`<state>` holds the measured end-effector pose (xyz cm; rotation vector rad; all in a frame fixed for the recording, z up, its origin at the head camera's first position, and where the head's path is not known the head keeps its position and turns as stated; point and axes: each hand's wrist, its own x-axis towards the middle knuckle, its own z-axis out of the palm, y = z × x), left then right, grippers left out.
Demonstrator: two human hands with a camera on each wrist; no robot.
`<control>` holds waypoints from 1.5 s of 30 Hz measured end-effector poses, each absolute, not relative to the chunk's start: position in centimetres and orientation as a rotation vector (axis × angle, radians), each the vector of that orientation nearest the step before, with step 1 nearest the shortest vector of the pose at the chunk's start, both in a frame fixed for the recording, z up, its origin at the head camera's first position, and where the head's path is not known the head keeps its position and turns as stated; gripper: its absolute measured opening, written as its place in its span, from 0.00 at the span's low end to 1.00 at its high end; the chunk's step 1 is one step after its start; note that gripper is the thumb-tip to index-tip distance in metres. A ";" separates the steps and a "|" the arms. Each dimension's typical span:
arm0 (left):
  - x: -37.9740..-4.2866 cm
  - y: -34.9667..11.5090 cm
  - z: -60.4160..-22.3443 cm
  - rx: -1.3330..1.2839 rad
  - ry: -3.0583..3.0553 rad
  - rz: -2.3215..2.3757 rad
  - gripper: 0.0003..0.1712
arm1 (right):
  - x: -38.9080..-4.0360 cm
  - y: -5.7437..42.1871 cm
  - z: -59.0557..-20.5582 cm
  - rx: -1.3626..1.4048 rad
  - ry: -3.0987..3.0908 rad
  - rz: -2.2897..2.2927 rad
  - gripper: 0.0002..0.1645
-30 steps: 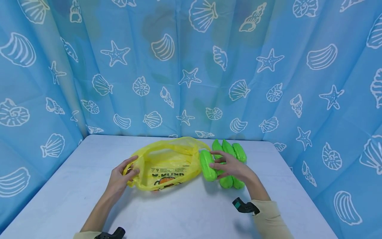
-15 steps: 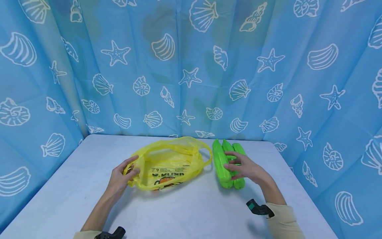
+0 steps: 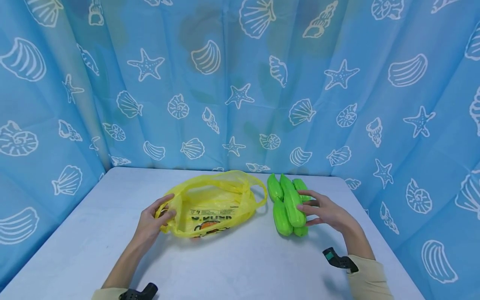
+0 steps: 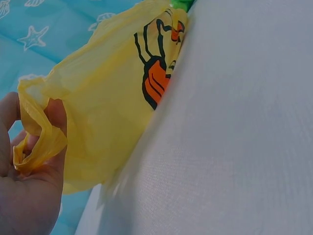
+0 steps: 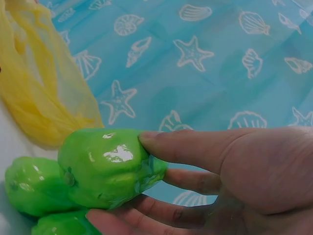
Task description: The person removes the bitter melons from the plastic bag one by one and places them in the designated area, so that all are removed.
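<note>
Pinching one handle of the yellow plastic bag (image 3: pixel 210 208) between thumb and fingers of the left hand (image 3: pixel 151 225), on the grey table (image 3: pixel 232 266), with the bag lying flat and its mouth toward the blue shell-printed curtain (image 3: pixel 240 83). Gripping one green cucumber (image 3: pixel 293 207) with the right hand (image 3: pixel 328 213), thumb on top and fingers curled beneath, raised slightly over the other green cucumbers (image 3: pixel 281 216) lying together just right of the bag. Wearing a beige sleeve (image 3: pixel 369 279) with a black wrist mount (image 3: pixel 339 260).
</note>
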<state>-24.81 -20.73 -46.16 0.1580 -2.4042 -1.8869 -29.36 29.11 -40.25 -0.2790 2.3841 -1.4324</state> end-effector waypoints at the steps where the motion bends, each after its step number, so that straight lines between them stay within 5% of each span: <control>1: -24.8 -20.8 -46.1 0.159 -2.404 -1.888 0.33 | -29.3 29.3 -40.3 -0.281 2.383 -1.431 0.47; 45: -24.7 -20.9 -46.1 0.130 -2.398 -1.898 0.34 | -29.8 35.2 -42.9 -0.199 2.350 -1.345 0.46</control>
